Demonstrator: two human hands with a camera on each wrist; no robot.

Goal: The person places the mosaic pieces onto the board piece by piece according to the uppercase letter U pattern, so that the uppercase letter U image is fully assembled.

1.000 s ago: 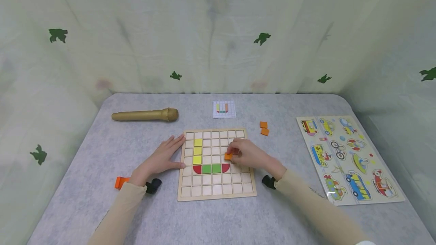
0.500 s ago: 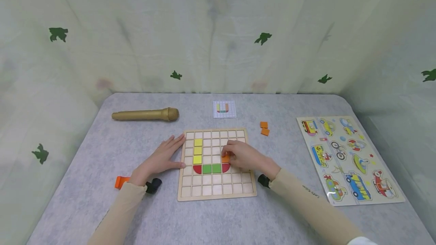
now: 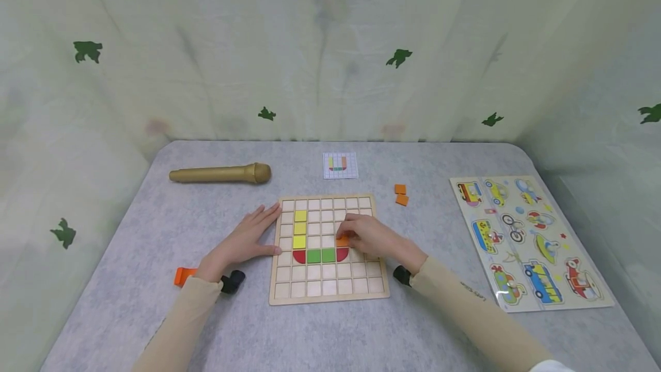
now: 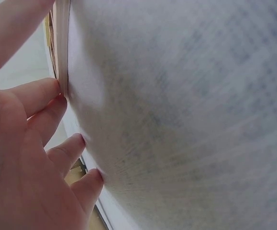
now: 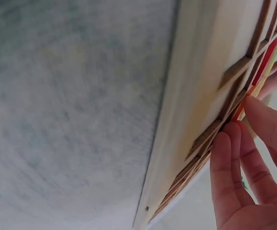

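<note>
A wooden grid board [image 3: 329,287] lies on the table. My right hand [image 3: 368,235] pinches an orange square tile [image 3: 342,241] at the cell directly above the right red quarter-round tile [image 3: 342,255]; fingers partly cover it. In the right wrist view, thumb and fingertips meet at the orange tile's edge [image 5: 239,110], close over the grid. Two green tiles [image 3: 321,256] sit between that red piece and another red quarter-round [image 3: 299,256]. Yellow tiles [image 3: 300,228] stack upward in a column on the left. My left hand [image 3: 247,240] spreads its fingers, thumb and fingertips against the board's left edge.
Two loose orange tiles [image 3: 400,194] lie right of the board. Behind it is a small pattern card [image 3: 340,165] with a coloured U shape. A gold microphone [image 3: 220,174] rests at the back left, and a vehicle picture puzzle [image 3: 529,245] covers the right side.
My right hand has shifted slightly left with the orange tile, which now lines up with the cell above the red piece. The left hand has stayed put.
</note>
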